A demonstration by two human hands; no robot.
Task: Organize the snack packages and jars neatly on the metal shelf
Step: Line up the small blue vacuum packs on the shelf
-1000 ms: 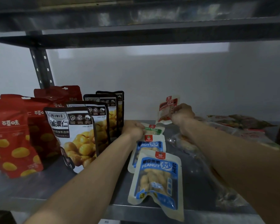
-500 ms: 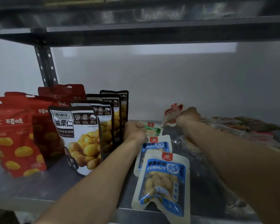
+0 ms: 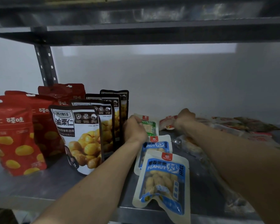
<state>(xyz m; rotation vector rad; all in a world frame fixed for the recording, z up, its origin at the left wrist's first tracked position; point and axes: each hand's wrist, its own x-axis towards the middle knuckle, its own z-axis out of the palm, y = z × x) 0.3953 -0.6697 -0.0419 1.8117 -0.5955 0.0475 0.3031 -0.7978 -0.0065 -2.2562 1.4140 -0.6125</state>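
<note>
Pinching the left edge of a green packet [image 3: 149, 126] with the curled left hand [image 3: 134, 130], far back in the middle of the shelf [image 3: 39, 188]. Clutching the right end of a red-and-white packet [image 3: 167, 122] with the right hand [image 3: 183, 118], fingers wrapped tight, just right of the green one. Cannot tell whether lifted or resting on the metal.

Probably light and soft, both: slick film, lumpy filling, limp if raised by one corner. Better taken by the flat sealed rim or across both side edges than squeezed through the middle, for fear of crushing the filling.

Just nearer than the green packet, lying flat and overlapping: a far blue peanut packet [image 3: 155, 146], then a near blue peanut packet [image 3: 165, 180] poking past the front lip, likely easy to sweep off with a forearm.

To the left, standing in a row right beside the left hand: black-and-white chestnut bags [image 3: 78, 136]. Further left, red bags [image 3: 13, 135]. Upright and probably easy to tip with a careless elbow.

Under the right forearm, clear packets [image 3: 189, 144]. Far right, a loose heap of packets [image 3: 241, 125]. Overhead, an upper shelf [image 3: 136, 34], low enough to limit lifting. No jars to be made out.
</note>
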